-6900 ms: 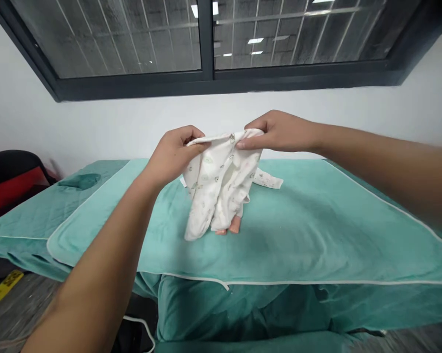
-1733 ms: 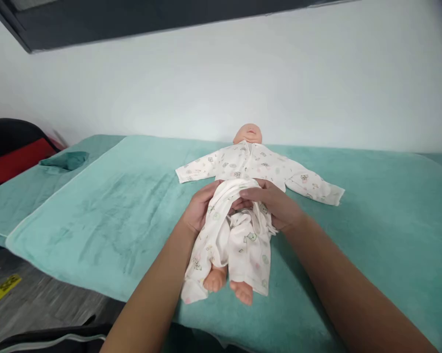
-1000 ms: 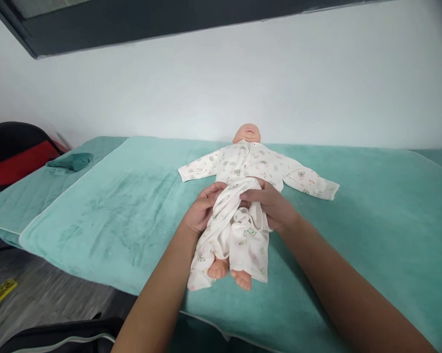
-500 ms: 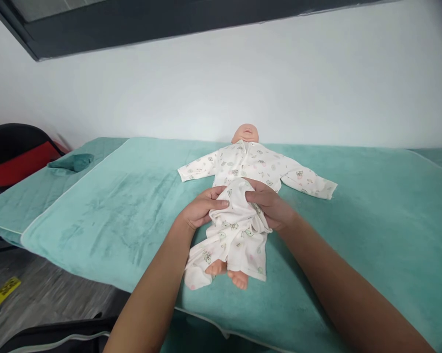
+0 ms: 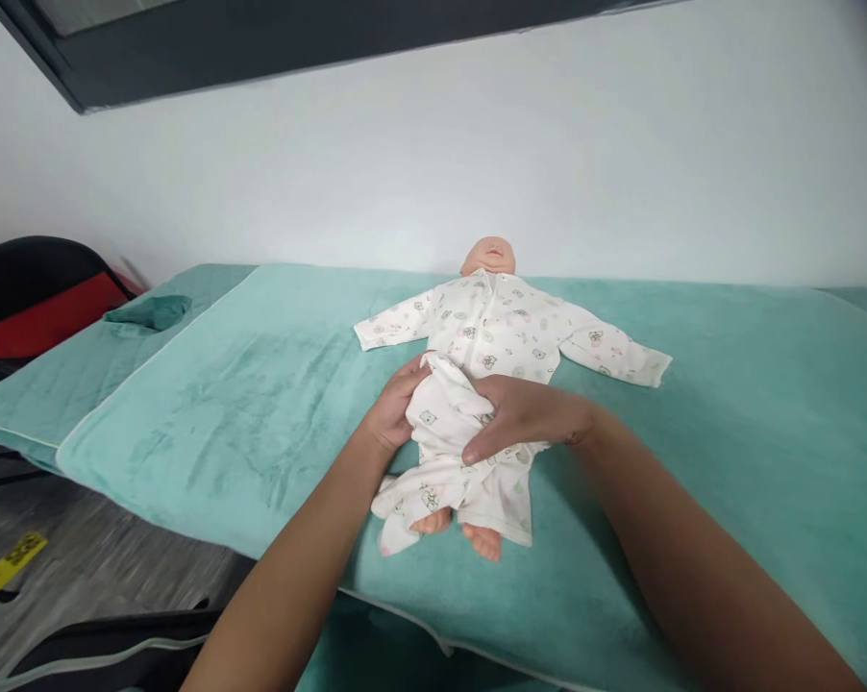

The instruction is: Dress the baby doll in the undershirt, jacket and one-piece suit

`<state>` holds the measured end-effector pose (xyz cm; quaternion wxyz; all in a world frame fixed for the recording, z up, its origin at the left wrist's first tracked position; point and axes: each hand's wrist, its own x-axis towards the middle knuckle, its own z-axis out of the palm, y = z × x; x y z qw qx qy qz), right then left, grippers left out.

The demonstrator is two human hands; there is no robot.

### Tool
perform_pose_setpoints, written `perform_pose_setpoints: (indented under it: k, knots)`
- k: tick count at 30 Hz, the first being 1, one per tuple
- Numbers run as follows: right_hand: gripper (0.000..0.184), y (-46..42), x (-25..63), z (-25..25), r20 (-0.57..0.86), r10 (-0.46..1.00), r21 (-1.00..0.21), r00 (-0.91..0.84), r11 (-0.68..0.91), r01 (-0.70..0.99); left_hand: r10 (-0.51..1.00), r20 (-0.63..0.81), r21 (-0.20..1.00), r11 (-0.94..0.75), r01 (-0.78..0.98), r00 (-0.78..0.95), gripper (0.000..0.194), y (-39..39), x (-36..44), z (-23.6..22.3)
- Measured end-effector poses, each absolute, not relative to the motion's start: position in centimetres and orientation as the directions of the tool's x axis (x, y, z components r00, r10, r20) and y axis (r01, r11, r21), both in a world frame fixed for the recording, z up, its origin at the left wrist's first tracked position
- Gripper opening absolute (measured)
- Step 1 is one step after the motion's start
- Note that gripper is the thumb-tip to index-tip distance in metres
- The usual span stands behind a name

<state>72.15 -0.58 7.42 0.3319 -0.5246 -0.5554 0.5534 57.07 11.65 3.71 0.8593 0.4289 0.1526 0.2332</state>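
Left grip point(image 5: 399, 408): curled closed around the far left edge of the bunched cloth
Right grip point(image 5: 524, 413): spread wide, with thumb on top of the cloth; cannot tell whether clasping
Trousers point(image 5: 440, 471): white, printed, gathered over the legs of the doll point(image 5: 489, 255), between both hands
Feet point(image 5: 483, 540): poking out at the near end, near the edge of the bed point(image 5: 224, 404)
Open room: broad on the bed, left and right of the doll; at the far side, bounded by the wall point(image 5: 433, 163)
Hidden: right fingertips; doll's waist, under cloth
Cut off: both forearms, near side; window frame point(image 5: 296, 48), far side
Hard to make out: black item point(image 5: 102, 639), near left
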Motion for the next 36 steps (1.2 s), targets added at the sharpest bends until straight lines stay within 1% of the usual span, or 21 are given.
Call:
perform_pose_setpoints:
  k: [1,2,3,5,7,9,11,12,13,15,16,18,21,23,24,25,28,31,33,36]
  knots:
    - [0.043,-0.6,72.2,7.3,-0.236,0.943,-0.954,-0.235,-0.18,0.238,0.523,-0.063,0.812,0.522,-0.261,0.85,0.031,11.6,57.0,3.7]
    - [0.039,-0.6,72.1,7.1,-0.232,0.946,-0.96,-0.225,-0.186,0.207,0.511,-0.068,0.817,0.521,-0.246,0.857,0.034,11.7,57.0,3.7]
    - [0.037,-0.5,72.1,6.8,-0.207,0.959,-0.975,-0.196,-0.184,0.128,0.504,-0.076,0.825,0.516,-0.229,0.86,0.038,11.7,56.9,3.6]
    - [0.037,-0.4,71.8,6.0,-0.134,0.987,-0.984,-0.087,-0.143,-0.109,0.496,-0.098,0.854,0.488,-0.184,0.863,0.044,11.8,56.7,3.5]
    - [0.038,-0.2,71.4,5.4,-0.087,0.996,-0.948,0.021,-0.076,-0.308,0.476,-0.103,0.887,0.441,-0.135,0.874,0.046,11.8,56.5,3.7]
    - [0.038,0.0,71.0,5.3,-0.058,0.996,-0.916,0.063,-0.028,-0.401,0.414,-0.112,0.911,0.406,-0.073,0.903,0.047,11.7,56.2,4.1]
    - [0.039,0.0,70.8,5.4,-0.044,0.996,-0.905,0.076,-0.008,-0.424,0.345,-0.157,0.918,0.396,0.009,0.925,0.049,11.4,55.8,4.6]
    - [0.04,0.0,70.7,5.5,-0.048,0.995,-0.907,0.086,-0.007,-0.421,0.33,-0.181,0.914,0.404,0.035,0.926,0.046,11.2,55.7,4.8]
    - [0.042,0.0,70.7,5.6,-0.056,0.993,-0.913,0.101,-0.01,-0.408,0.335,-0.194,0.905,0.423,0.037,0.922,0.042,11.0,55.5,5.0]
    - [0.043,-0.2,70.9,5.8,-0.075,0.99,-0.934,0.121,-0.027,-0.357,0.384,-0.168,0.877,0.479,-0.041,0.908,0.035,10.5,55.4,5.0]
    - [0.043,-0.2,71.1,5.9,-0.074,0.991,-0.948,0.11,-0.036,-0.315,0.413,-0.136,0.859,0.502,-0.101,0.9,0.034,10.4,55.4,4.9]
    - [0.043,-0.3,71.5,6.2,-0.066,0.998,-0.981,0.023,-0.061,-0.182,0.449,-0.079,0.828,0.527,-0.192,0.89,0.036,10.2,55.5,4.4]
    - [0.048,-0.5,72.0,6.7,-0.103,0.985,-0.993,-0.136,-0.094,0.071,0.465,-0.064,0.807,0.544,-0.228,0.883,0.036,10.2,55.5,3.7]
    - [0.048,-0.7,72.1,7.0,-0.13,0.978,-0.982,-0.163,-0.103,0.161,0.502,-0.075,0.799,0.547,-0.249,0.862,0.033,10.2,55.5,3.5]
    - [0.047,-0.7,72.1,7.0,-0.129,0.979,-0.983,-0.158,-0.104,0.154,0.523,-0.078,0.799,0.542,-0.261,0.849,0.032,10.2,55.5,3.6]
    - [0.046,-0.7,72.0,6.9,-0.118,0.983,-0.988,-0.143,-0.102,0.112,0.541,-0.08,0.802,0.534,-0.268,0.837,0.032,10.1,55.6,3.7]
    - [0.043,-0.4,71.7,6.2,-0.062,0.996,-0.987,-0.056,-0.07,-0.146,0.555,-0.101,0.833,0.5,-0.234,0.826,0.036,10.1,55.6,4.1]
    - [0.039,0.0,71.4,5.7,-0.024,1.0,-0.93,0.002,-0.022,-0.367,0.557,-0.146,0.886,0.442,-0.143,0.818,0.036,10.2,55.6,4.5]
    - [0.037,0.2,71.4,5.6,-0.004,1.0,-0.897,0.021,0.005,-0.441,0.539,-0.144,0.912,0.397,-0.1,0.83,0.038,10.4,55.5,4.5]
    - [0.036,0.3,71.3,5.6,0.012,1.0,-0.876,0.024,0.022,-0.483,0.457,-0.125,0.923,0.378,-0.066,0.881,0.047,10.7,55.2,4.4]
